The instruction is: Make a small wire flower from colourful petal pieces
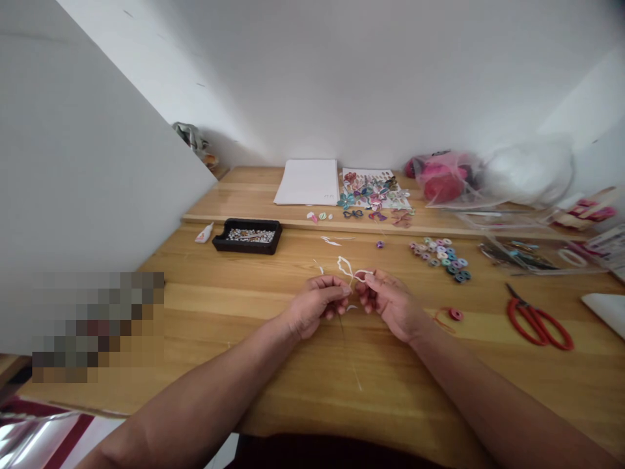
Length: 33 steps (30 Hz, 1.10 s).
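Note:
In the middle of the head view, a white looped piece (pixel 344 266) stands up between my two hands. It has thin, wavy outlines like open petals, one pointing up and one to the right. My left hand (pixel 319 301) pinches it near the base, where the loops meet. With thumb and fingers closed, my right hand (pixel 390 301) grips the right loop. A thin pale thread (pixel 358 378) trails on the table below my left hand. Small white scraps (pixel 332 241) lie just beyond my hands. What the loops are made of is too small to tell.
Right of my hands lie a red thread spool (pixel 456 314), red-handled scissors (pixel 537 322) and several coloured spools (pixel 442 254). A black tray (pixel 248 247) of beads and a small white bottle (pixel 204 233) stand left. White paper (pixel 307 181) and colourful flower pieces (pixel 374 192) occupy the raised shelf.

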Each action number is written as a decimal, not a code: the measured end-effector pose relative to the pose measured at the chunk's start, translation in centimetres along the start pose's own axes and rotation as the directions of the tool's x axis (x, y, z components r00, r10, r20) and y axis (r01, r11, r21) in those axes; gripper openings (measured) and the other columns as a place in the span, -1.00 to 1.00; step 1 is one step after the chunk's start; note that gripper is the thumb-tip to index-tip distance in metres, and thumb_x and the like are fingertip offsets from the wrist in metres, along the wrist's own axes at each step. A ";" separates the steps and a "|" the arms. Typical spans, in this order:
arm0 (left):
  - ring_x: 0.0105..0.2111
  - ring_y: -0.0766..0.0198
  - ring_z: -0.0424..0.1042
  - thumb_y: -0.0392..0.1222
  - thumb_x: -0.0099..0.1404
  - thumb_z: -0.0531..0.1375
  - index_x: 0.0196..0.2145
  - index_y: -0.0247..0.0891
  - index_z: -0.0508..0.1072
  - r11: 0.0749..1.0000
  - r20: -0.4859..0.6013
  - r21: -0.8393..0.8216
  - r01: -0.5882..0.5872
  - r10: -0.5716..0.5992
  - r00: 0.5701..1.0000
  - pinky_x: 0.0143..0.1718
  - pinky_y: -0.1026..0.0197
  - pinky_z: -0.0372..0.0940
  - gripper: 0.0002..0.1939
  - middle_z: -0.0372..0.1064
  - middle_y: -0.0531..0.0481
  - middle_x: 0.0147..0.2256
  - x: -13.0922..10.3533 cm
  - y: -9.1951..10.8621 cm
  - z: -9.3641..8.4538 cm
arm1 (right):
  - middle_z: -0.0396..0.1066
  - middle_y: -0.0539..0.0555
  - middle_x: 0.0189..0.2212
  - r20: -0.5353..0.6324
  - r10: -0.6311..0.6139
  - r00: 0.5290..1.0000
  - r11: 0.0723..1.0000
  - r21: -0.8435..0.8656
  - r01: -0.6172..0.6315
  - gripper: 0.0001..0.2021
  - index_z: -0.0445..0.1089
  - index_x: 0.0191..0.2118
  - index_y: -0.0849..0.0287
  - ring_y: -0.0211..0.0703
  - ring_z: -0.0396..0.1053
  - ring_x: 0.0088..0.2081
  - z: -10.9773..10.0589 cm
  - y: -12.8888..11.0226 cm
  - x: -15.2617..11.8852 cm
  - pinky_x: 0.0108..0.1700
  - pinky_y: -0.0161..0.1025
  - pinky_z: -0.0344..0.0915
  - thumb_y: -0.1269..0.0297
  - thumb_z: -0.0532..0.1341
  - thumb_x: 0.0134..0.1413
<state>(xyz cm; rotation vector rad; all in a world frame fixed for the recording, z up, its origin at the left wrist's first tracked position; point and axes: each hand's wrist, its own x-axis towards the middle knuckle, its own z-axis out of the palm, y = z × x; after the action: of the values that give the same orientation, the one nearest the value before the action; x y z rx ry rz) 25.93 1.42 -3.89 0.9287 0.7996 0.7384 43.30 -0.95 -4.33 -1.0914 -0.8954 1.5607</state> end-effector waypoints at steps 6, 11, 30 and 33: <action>-0.65 0.48 0.22 -0.12 0.10 0.30 -0.48 -0.32 0.38 0.999 0.013 0.035 -0.001 0.000 1.000 -0.69 0.40 -0.11 -0.78 0.30 0.08 -0.59 0.0 -0.1 -0.1 | 0.35 0.00 -0.43 0.008 -0.011 1.000 1.000 -0.016 0.011 -0.66 0.40 -0.26 0.16 -0.32 0.25 -0.49 0.3 -0.1 -0.1 -0.53 -0.37 0.12 0.00 0.33 -0.02; -0.65 0.48 0.22 -0.13 0.10 0.28 -0.46 -0.33 0.40 0.999 0.018 0.049 -0.014 0.014 1.000 -0.69 0.40 -0.11 -0.80 0.30 0.07 -0.59 0.0 -0.3 -0.1 | 0.35 0.01 -0.44 0.019 -0.025 1.000 0.999 -0.024 0.025 -0.67 0.40 -0.27 0.18 -0.32 0.25 -0.49 0.2 0.0 -0.1 -0.52 -0.37 0.11 0.00 0.32 0.00; -0.65 0.49 0.17 -0.10 0.10 0.31 -0.45 -0.32 0.36 0.998 -0.049 0.038 -0.047 0.049 0.998 -0.67 0.41 -0.10 -0.75 0.26 0.10 -0.61 0.1 -0.2 -0.1 | 0.34 -0.01 -0.44 -0.029 -0.033 0.999 0.999 0.011 0.034 -0.69 0.47 -0.23 0.16 -0.33 0.24 -0.50 -0.5 0.0 0.3 -0.51 -0.35 0.09 0.02 0.30 0.05; -0.65 0.49 0.18 -0.09 0.09 0.32 -0.45 -0.31 0.36 0.998 -0.073 0.019 -0.061 0.062 0.995 -0.68 0.41 -0.09 -0.74 0.26 0.10 -0.61 0.1 -0.1 -0.1 | 0.34 -0.02 -0.45 -0.046 -0.057 0.997 0.998 0.033 0.058 -0.72 0.42 -0.29 0.16 -0.33 0.24 -0.50 -0.6 -0.3 0.3 -0.51 -0.35 0.09 0.03 0.31 0.04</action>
<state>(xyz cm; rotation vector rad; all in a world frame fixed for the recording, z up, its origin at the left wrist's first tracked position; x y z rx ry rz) 25.91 1.47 -3.99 0.9493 0.8461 0.8248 43.89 -0.62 -4.26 -1.0637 -0.8598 1.4935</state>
